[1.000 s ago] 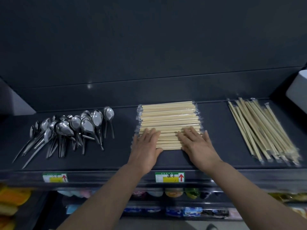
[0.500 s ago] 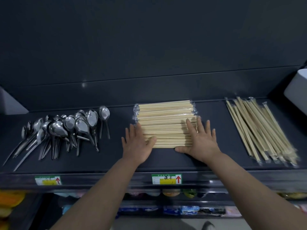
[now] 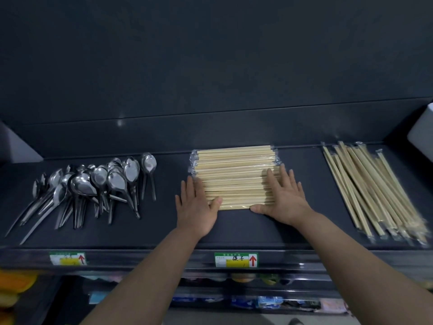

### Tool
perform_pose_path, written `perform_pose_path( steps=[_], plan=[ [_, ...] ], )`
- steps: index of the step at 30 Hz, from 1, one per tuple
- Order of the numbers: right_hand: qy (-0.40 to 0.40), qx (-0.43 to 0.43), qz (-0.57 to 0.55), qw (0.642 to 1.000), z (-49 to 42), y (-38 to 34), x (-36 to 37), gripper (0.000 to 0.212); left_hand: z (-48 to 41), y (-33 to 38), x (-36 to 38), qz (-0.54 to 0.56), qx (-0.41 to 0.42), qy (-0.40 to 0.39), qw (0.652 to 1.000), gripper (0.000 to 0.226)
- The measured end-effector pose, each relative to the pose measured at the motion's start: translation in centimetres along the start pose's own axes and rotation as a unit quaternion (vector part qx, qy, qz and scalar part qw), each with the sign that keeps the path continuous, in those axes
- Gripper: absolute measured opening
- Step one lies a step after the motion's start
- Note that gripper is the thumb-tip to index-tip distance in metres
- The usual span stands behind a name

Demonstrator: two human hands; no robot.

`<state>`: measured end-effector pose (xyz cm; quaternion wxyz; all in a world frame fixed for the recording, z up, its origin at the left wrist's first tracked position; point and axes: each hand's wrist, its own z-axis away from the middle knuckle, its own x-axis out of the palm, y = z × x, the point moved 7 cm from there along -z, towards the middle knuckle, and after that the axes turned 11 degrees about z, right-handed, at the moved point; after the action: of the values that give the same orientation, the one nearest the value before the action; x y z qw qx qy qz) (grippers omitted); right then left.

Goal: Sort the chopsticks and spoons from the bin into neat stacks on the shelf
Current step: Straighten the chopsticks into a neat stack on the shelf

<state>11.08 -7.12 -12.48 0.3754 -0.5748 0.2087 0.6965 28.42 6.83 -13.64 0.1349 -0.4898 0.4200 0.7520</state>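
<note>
Hands: left hand [image 3: 195, 205] and right hand [image 3: 287, 195] lie flat and open-palmed, flanking the centre chopstick stack [image 3: 235, 177], gripping nothing.
Technique: press both ends inward evenly, keeping wrappers flush.
Shelf [image 3: 257, 228]: spoons [image 3: 98, 184] centre-left, loose chopsticks [image 3: 375, 191] right.
Bin: white corner [image 3: 421, 132], contents hidden.

You have a dark shelf [image 3: 304, 174] with a matt, smooth, painted-metal look, and its back panel [image 3: 210, 66] carries the same dull finish, with one small glint of light on it. The spoons [image 3: 100, 184] on your left are polished metal, glossy and mirror-bright on the bowls, while the chopsticks [image 3: 234, 177] in the middle are pale, matt wood in thin, shiny clear plastic sleeves (it crinkles at the ends). The loose chopstick pile [image 3: 375, 191] on your right is the same wrapped wood, and the price label [image 3: 236, 259] on the shelf edge looks like printed paper behind a glossy strip.
</note>
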Motion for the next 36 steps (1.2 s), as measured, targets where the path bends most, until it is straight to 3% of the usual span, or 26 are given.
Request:
perform_pose_path(
  steps=[7, 13, 18, 28, 33, 36],
  plan=[
    [0.0, -0.019, 0.058, 0.998, 0.9, -0.7, -0.2, 0.094, -0.3, 1.2, -0.3, -0.032, 0.027, -0.013, 0.999, 0.068],
    [0.128, -0.031, 0.071, 0.989, 3.3, -0.5, -1.8, 0.043, 0.8, 6.3, -0.2, -0.01, 0.198, 0.027, 0.98, 0.041],
    [0.178, 0.016, 0.09, 0.98, 5.4, 3.8, -3.4, 0.046, 1.9, 12.5, 1.1, 0.022, 0.265, 0.028, 0.963, 0.036],
    [0.173, 0.131, 0.102, 0.971, 8.0, 20.3, -6.6, 0.046, 0.5, 26.1, 9.8, 0.128, 0.132, -0.101, 0.978, 0.039],
    [0.148, 0.08, 0.06, 0.984, 7.2, 24.4, -5.6, 0.027, -0.9, 31.2, 12.7, 0.138, 0.041, -0.077, 0.987, 0.059],
    [0.142, 0.02, 0.01, 0.99, 6.8, 24.7, -5.0, 0.022, -1.4, 33.5, 14.1, 0.136, -0.008, -0.084, 0.987, 0.049]
  ],
)
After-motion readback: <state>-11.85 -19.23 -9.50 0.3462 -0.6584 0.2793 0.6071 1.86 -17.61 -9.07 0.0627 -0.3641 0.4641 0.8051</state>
